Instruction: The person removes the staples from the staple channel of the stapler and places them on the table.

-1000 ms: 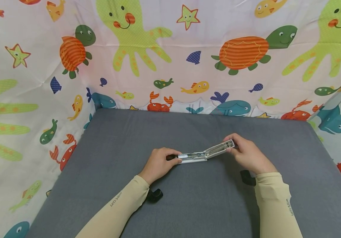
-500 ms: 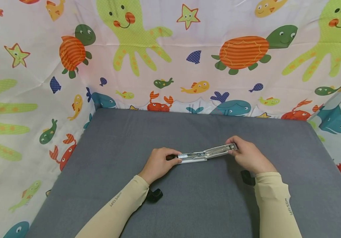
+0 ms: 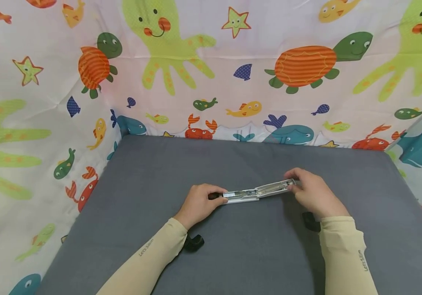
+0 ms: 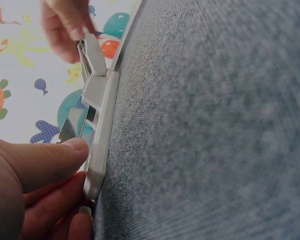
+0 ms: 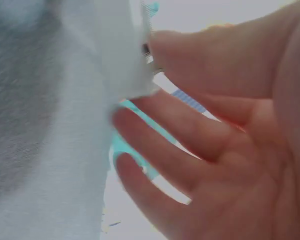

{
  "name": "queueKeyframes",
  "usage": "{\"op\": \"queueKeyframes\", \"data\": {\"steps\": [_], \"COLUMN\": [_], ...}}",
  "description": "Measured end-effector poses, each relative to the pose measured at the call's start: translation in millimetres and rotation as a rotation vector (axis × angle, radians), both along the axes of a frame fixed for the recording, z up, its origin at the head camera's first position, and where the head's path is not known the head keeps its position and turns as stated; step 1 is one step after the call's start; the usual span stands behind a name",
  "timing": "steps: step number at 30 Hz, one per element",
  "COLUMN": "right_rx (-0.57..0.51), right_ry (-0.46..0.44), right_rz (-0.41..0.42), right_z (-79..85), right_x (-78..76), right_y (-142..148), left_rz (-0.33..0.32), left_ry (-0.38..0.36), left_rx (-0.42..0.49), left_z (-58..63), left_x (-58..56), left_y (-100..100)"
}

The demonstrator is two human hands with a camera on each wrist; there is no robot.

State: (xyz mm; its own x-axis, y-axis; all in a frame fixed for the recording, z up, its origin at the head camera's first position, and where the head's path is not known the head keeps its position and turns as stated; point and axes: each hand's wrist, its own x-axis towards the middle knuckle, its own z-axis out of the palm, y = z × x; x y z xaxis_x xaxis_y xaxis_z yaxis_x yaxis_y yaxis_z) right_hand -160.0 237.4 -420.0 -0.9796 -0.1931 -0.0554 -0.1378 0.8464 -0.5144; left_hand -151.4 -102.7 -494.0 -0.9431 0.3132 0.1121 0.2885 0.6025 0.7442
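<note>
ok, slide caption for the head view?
Left hand and right hand hold opposite ends of an opened stapler, grey tabletop beneath.

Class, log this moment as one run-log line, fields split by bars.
left hand: holds one end of stapler | right hand: pinches other end | stapler: opened out | beneath: grey cloth

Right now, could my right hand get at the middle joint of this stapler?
Probably yes: nothing covers the joint, though your right hand would likely need to release its grip on the raised end of the stapler first.
</note>
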Motion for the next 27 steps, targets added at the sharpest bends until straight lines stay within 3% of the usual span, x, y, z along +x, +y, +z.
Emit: {"op": "queueKeyframes", "data": {"steps": [5,11,19,27], "right_rx": [-0.017,-0.030,-0.076,-0.073], "right_ry": [0.155,0.236,0.141,0.055], "right_rz": [-0.001,0.052,0.029,-0.065], "right_z": [10.8,12.1,-11.5,-21.1], "right_x": [2.7,-3.0,2.5,5.9], "right_y": [-18.5,-62.4,-123.9,-139.6], "left_rz": [0.002,-0.002,0.003,0.001], "left_ry": [-0.007,-0.026,-0.009,-0.008], "left_rx": [0.009,0.030,0.027,0.009], "left_z": [-2.3,-2.1,-1.5,-2.0], "left_x": [0.8,-0.2,-3.0,-4.3], "left_y": [2.8,2.4,-1.2,-3.0]}}
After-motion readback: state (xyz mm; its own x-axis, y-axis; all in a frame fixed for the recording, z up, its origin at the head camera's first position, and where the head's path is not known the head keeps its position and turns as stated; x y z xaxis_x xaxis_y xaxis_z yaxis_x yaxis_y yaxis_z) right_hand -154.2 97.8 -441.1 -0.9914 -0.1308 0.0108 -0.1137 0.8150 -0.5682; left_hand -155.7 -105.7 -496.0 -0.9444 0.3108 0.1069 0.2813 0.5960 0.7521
